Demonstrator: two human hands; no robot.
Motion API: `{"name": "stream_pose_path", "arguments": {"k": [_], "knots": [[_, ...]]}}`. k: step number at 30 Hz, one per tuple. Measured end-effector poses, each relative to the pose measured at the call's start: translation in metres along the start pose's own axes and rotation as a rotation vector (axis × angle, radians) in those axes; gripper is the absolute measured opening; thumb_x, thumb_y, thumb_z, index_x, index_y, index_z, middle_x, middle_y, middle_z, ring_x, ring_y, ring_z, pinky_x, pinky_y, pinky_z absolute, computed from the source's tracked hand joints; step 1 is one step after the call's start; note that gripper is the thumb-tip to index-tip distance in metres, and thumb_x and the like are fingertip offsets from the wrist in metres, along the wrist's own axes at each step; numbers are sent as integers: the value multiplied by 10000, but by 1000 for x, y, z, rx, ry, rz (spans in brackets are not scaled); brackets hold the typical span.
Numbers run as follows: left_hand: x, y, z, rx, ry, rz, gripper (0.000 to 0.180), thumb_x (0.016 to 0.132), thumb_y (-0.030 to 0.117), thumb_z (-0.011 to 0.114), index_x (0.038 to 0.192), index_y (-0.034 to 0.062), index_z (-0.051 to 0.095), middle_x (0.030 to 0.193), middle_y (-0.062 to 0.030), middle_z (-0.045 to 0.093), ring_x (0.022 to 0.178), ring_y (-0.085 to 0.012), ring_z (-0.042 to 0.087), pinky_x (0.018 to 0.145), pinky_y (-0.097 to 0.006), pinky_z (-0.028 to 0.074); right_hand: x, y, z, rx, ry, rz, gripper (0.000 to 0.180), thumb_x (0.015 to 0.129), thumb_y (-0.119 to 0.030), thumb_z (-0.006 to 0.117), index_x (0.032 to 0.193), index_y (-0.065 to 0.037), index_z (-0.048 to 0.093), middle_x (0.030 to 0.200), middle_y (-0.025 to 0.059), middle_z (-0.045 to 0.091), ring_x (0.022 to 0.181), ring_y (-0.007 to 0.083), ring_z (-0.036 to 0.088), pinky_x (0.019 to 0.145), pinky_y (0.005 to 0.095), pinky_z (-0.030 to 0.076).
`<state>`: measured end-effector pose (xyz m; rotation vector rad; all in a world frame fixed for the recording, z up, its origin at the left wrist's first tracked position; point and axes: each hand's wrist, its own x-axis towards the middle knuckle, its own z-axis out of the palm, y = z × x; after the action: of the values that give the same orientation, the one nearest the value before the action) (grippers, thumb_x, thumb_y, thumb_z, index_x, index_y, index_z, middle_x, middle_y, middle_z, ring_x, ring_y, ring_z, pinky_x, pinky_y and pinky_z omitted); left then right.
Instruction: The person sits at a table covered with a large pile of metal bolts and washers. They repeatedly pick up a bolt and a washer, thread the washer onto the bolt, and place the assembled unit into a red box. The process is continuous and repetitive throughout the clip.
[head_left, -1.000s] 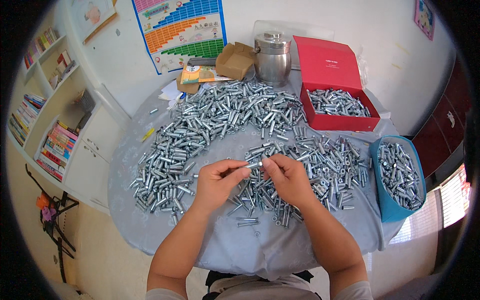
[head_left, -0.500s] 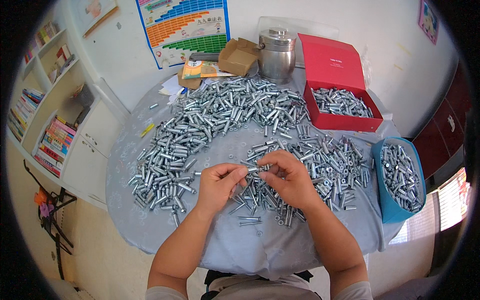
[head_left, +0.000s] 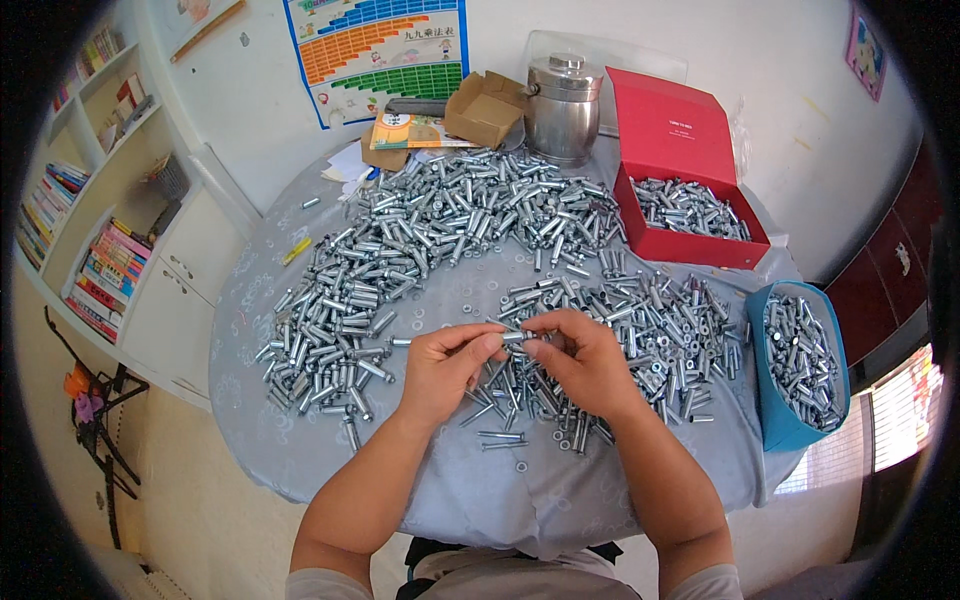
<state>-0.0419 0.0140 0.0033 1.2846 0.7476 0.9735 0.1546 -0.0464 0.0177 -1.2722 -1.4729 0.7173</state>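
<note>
Between my two hands, above the table's middle, is a silvery metal expansion bolt [head_left: 514,338]. My left hand [head_left: 447,366] pinches one end of it with thumb and fingers. At its other end, my right hand [head_left: 582,358] closes its thumb and fingertips on the bolt; the exact part gripped is hard to make out. Beneath and beyond my right hand lies a heap of loose sleeves, bolts, nuts and washers [head_left: 650,335]. A large curved pile of expansion bolts [head_left: 440,215] spreads from the far side to the left of my left hand.
A red box [head_left: 690,250] with its lid up and a teal bin [head_left: 800,430], both filled with metal parts, stand at the right. Behind the pile are a steel pot [head_left: 562,115], a cardboard box [head_left: 484,108] and booklets [head_left: 410,133]. Grey cloth covers the round table [head_left: 270,430].
My right hand's fingers have closed in on the bolt's right end. The left hand keeps its pinch. The whole view has shifted slightly.
</note>
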Motion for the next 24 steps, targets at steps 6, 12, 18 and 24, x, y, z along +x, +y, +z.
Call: {"name": "stream_pose_path", "arguments": {"k": [6, 12, 18, 24], "knots": [[1, -3, 1, -38, 17, 12, 223, 930, 160, 706, 1086, 3, 731, 806, -66, 724, 517, -29, 498, 456, -174, 370, 1, 5, 2, 10, -38, 5, 233, 872, -97, 746, 1087, -31, 687, 895, 62, 660, 600, 89, 517, 572, 256, 444], [0, 0, 1, -24, 32, -25, 213, 942, 116, 666, 1094, -26, 717, 814, -94, 718, 535, -64, 526, 487, -202, 423, -1, 0, 3, 44, 19, 86, 222, 875, -110, 741, 1073, -21, 694, 902, 77, 670, 603, 91, 513, 574, 256, 446], [1, -4, -1, -79, 12, 3, 235, 960, 158, 654, 1122, 0, 720, 849, -77, 732, 547, -36, 509, 491, -183, 398, 0, -12, 4, 123, 82, 39, 234, 870, -127, 750, 1069, -18, 696, 896, 72, 669, 605, 92, 511, 586, 251, 448], [0, -3, 0, -70, 5, 8, 233, 966, 145, 637, 1129, -3, 715, 853, -68, 732, 566, -37, 517, 513, -186, 411, 1, -5, 1, 25, 52, -50, 299, 864, -91, 753, 1139, -17, 661, 961, 79, 668, 624, 84, 533, 597, 244, 459]]}}
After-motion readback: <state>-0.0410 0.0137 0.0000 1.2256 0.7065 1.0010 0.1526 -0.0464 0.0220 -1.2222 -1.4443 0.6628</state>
